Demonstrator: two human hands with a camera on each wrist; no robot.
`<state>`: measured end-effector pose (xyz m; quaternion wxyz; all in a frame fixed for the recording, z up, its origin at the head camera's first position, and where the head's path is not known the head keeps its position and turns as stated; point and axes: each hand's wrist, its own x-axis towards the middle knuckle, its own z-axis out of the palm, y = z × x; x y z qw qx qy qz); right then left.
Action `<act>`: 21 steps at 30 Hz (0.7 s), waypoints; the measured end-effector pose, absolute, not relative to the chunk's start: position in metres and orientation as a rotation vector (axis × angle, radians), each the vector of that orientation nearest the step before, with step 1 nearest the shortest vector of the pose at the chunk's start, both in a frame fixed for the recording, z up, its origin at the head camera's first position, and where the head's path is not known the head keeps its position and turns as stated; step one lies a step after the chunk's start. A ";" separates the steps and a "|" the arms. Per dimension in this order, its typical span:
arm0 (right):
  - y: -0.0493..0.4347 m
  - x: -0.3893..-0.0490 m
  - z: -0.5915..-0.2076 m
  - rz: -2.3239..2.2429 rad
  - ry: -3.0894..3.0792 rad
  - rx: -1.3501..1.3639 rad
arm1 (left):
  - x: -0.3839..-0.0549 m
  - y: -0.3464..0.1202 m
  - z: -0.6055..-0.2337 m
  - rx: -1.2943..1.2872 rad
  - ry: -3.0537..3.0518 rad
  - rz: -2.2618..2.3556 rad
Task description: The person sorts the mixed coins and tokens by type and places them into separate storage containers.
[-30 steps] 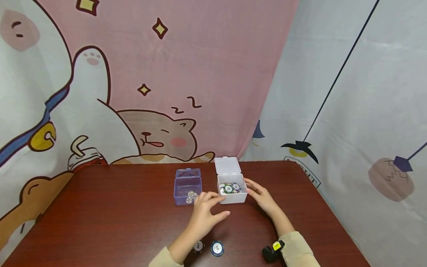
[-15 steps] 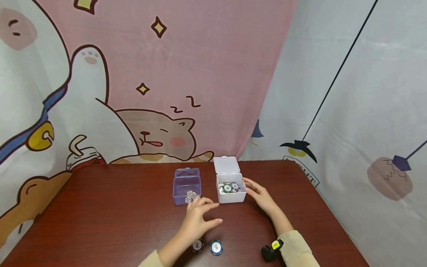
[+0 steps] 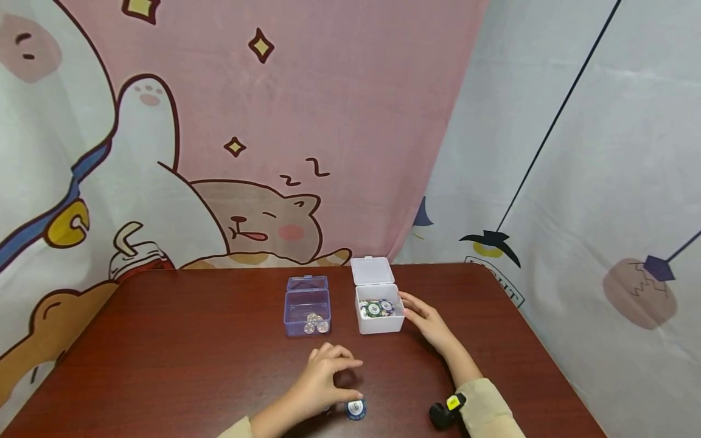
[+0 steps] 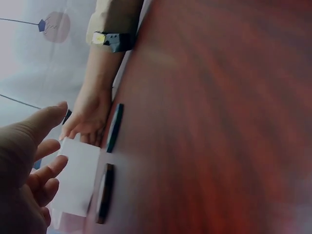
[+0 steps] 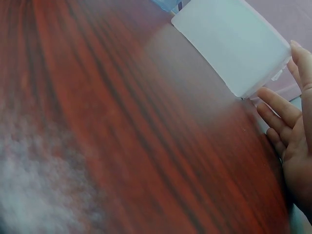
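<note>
My left hand (image 3: 325, 377) hovers low over the table, thumb and fingers spread apart with nothing between them. Its thumb partly overlaps a blue-edged poker chip (image 3: 356, 410) in the head view. A second, dark-edged poker chip (image 4: 105, 194) shows in the left wrist view; in the head view the hand hides nearly all of it. My right hand (image 3: 429, 322) rests its fingertips against the right side of a white box (image 3: 381, 325) with its lid up. Several poker chips (image 3: 375, 309) lie inside that box. The right wrist view shows the box's plain front (image 5: 231, 44).
Left of the white box stands a clear blue box (image 3: 292, 328), lid raised, with several clear, gem-like pieces (image 3: 316, 323) inside. A black wrist device with a yellow label (image 3: 454, 403) is at my right sleeve. Behind the brown table (image 3: 191, 347) hangs a cartoon-print cloth (image 3: 383, 121).
My left hand has drawn back from the white box's front, past the blue box, down toward the two chips on the table. My right hand has stayed at the white box.
</note>
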<state>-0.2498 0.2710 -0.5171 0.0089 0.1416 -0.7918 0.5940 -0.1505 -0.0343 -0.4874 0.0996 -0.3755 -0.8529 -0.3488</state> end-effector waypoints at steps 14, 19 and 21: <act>0.262 -0.236 -0.489 1.867 -2.484 0.459 | -0.141 -0.040 -0.500 -1.286 -2.531 -0.938; 0.263 -0.236 -0.492 1.872 -2.487 0.452 | -0.141 -0.040 -0.506 -1.317 -2.529 -0.880; 0.263 -0.236 -0.493 1.877 -2.484 0.460 | -0.141 -0.039 -0.508 -1.315 -2.531 -0.865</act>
